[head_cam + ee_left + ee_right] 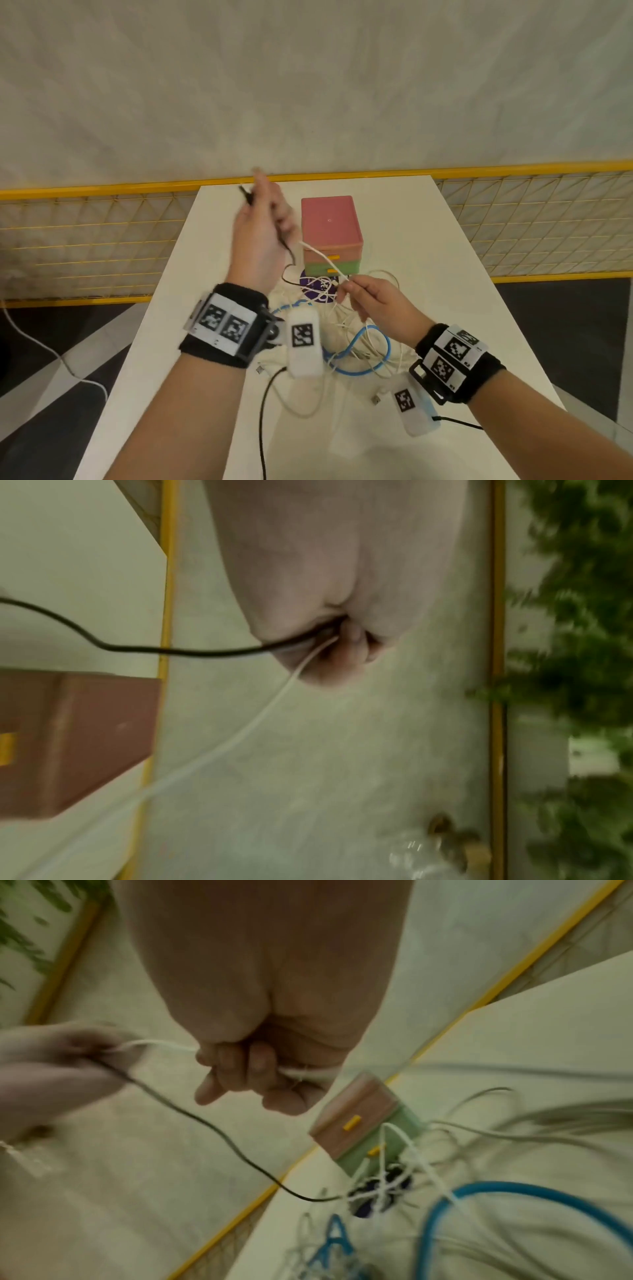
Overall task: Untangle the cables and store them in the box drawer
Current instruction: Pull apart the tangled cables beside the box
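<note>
Left hand (260, 236) grips two cables, one black cable (137, 649) and one white cable (323, 258); right hand (371, 303) fingers pinch the white one; apparently one blue cable (373, 363) on counter (428, 240).

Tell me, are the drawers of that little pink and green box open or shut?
Shut. Both drawers of the box sit flush with its front, yellow handles in line, and no cable lies inside; the cables are on the table.
</note>
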The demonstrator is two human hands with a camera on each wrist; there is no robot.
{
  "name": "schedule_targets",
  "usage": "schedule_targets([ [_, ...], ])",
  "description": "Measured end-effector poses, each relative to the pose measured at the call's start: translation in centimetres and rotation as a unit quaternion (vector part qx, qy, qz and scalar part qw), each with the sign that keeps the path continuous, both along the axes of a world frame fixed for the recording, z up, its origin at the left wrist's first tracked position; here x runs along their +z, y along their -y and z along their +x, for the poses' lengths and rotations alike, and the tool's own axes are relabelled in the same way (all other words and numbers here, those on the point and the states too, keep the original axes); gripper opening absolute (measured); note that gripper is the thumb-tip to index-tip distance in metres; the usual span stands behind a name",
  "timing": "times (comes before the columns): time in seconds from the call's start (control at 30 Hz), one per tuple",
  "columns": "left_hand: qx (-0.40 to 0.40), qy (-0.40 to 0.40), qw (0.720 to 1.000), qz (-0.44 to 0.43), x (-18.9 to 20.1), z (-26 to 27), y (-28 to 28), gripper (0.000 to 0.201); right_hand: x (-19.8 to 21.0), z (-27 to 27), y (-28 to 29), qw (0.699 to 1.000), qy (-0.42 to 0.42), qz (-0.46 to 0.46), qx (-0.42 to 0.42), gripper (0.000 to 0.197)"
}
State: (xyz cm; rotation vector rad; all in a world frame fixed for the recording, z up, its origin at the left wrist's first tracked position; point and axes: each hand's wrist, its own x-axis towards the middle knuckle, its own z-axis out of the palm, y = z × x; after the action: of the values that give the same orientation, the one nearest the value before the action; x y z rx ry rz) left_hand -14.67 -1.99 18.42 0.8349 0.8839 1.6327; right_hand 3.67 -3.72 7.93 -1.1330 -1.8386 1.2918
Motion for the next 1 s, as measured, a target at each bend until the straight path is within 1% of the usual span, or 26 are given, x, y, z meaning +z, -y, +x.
schedule_targets([
  [0.03, 0.013, 0.008, 1.000, 0.017, 0.8, -1.2, -0.1, 0.042, -0.4, 0.6, 0.1, 1.000, 0.017, -0.012, -0.010, 0.033],
  [0.07, 0.018, -0.017, 0.999, 0.032, 1.2, -2.3, -0.2, 0.040, -0.6, 1.2, 0.2, 0.999, 0.027, -0.017, -0.021, 0.034],
  [0.1, 0.018, -0.071, 0.997, 0.037, 1.4, -3.1, -0.1, 0.036, -0.6, 1.6, 0.4, 0.999, 0.029, -0.016, -0.030, 0.034],
  [0.13, 0.014, -0.155, 0.987, 0.033, 1.3, -3.3, 0.1, 0.026, -0.4, 1.9, 0.4, 0.999, 0.028, -0.008, -0.038, 0.034],
  [0.17, 0.000, -0.270, 0.962, 0.031, 0.9, -3.1, 0.4, 0.013, 0.1, 1.9, 0.4, 0.999, 0.024, 0.005, -0.042, 0.035],
  [0.2, -0.032, -0.385, 0.922, 0.035, 0.2, -2.4, 0.7, 0.007, 0.8, 1.8, 0.3, 0.999, 0.020, 0.020, -0.042, 0.035],
  [0.23, -0.083, -0.484, 0.870, 0.035, -0.7, -1.5, 1.1, 0.018, 1.6, 1.5, 0.1, 0.999, 0.011, 0.032, -0.037, 0.034],
  [0.27, -0.144, -0.543, 0.827, 0.027, -1.8, -0.6, 1.6, 0.028, 2.4, 1.2, 0.0, 0.999, -0.002, 0.041, -0.030, 0.033],
  [0.3, -0.190, -0.567, 0.802, 0.014, -2.7, 0.1, 2.0, 0.032, 3.3, 0.9, -0.2, 0.999, -0.017, 0.048, -0.020, 0.032],
  [0.33, -0.213, -0.565, 0.797, -0.001, -3.5, 0.7, 2.3, 0.028, 3.9, 0.6, -0.3, 0.998, -0.031, 0.056, -0.011, 0.033],
  [0.37, -0.215, -0.557, 0.802, -0.008, -3.9, 1.1, 2.4, 0.021, 4.4, 0.6, -0.4, 0.997, -0.041, 0.064, -0.005, 0.034],
  [0.43, -0.181, -0.550, 0.815, -0.015, -3.6, 1.1, 2.3, 0.027, 4.6, 0.9, -0.6, 0.997, -0.047, 0.066, -0.001, 0.035],
  [0.47, -0.140, -0.536, 0.832, -0.029, -3.1, 0.8, 2.0, 0.032, 4.2, 1.3, -0.6, 0.997, -0.043, 0.057, -0.004, 0.035],
  [0.53, -0.007, -0.477, 0.877, -0.053, -2.1, -0.5, 1.2, 0.033, 2.9, 2.1, -0.4, 0.999, -0.020, 0.041, -0.012, 0.033],
  [0.57, 0.065, -0.462, 0.883, -0.060, -1.7, -1.4, 0.7, 0.032, 2.2, 2.4, -0.2, 0.999, -0.006, 0.037, -0.017, 0.032],
  [0.6, 0.126, -0.467, 0.873, -0.062, -1.5, -2.3, 0.2, 0.035, 1.7, 2.6, 0.0, 0.999, 0.004, 0.036, -0.022, 0.031],
  [0.67, 0.174, -0.501, 0.847, -0.042, -2.4, -3.1, -0.3, 0.033, 1.1, 2.6, 0.2, 0.998, 0.014, 0.042, -0.033, 0.029],
  [0.7, 0.163, -0.509, 0.845, -0.023, -2.9, -2.7, -0.2, 0.025, 1.1, 2.4, 0.2, 0.998, 0.016, 0.047, -0.039, 0.029],
  [0.73, 0.127, -0.515, 0.848, 0.005, -3.4, -2.0, 0.2, 0.018, 1.3, 2.2, 0.2, 0.998, 0.015, 0.054, -0.043, 0.029],
  [0.77, 0.074, -0.531, 0.843, 0.029, -3.8, -1.0, 0.8, 0.019, 1.6, 1.9, 0.2, 0.997, 0.013, 0.061, -0.042, 0.029],
  [0.83, -0.048, -0.582, 0.810, 0.042, -4.8, 1.1, 1.9, 0.021, 2.3, 1.3, 0.0, 0.997, 0.014, 0.074, -0.035, 0.028],
  [0.87, -0.088, -0.603, 0.792, 0.042, -5.2, 1.9, 2.2, 0.020, 2.7, 1.1, -0.1, 0.996, 0.012, 0.082, -0.031, 0.027],
  [0.9, -0.099, -0.615, 0.781, 0.043, -5.5, 2.1, 2.2, 0.022, 3.0, 1.1, -0.1, 0.996, 0.005, 0.087, -0.025, 0.027],
  [0.93, -0.089, -0.612, 0.785, 0.043, -5.4, 2.1, 2.1, 0.021, 3.3, 1.1, -0.2, 0.996, -0.006, 0.086, -0.020, 0.026],
  [0.97, -0.054, -0.598, 0.799, 0.038, -4.8, 1.9, 1.8, 0.019, 3.3, 1.3, -0.3, 0.997, -0.012, 0.081, -0.015, 0.027],
  [1.0, 0.003, -0.566, 0.824, 0.028, -4.0, 1.2, 1.4, 0.019, 3.1, 1.6, -0.3, 0.997, -0.009, 0.074, -0.014, 0.028],
])
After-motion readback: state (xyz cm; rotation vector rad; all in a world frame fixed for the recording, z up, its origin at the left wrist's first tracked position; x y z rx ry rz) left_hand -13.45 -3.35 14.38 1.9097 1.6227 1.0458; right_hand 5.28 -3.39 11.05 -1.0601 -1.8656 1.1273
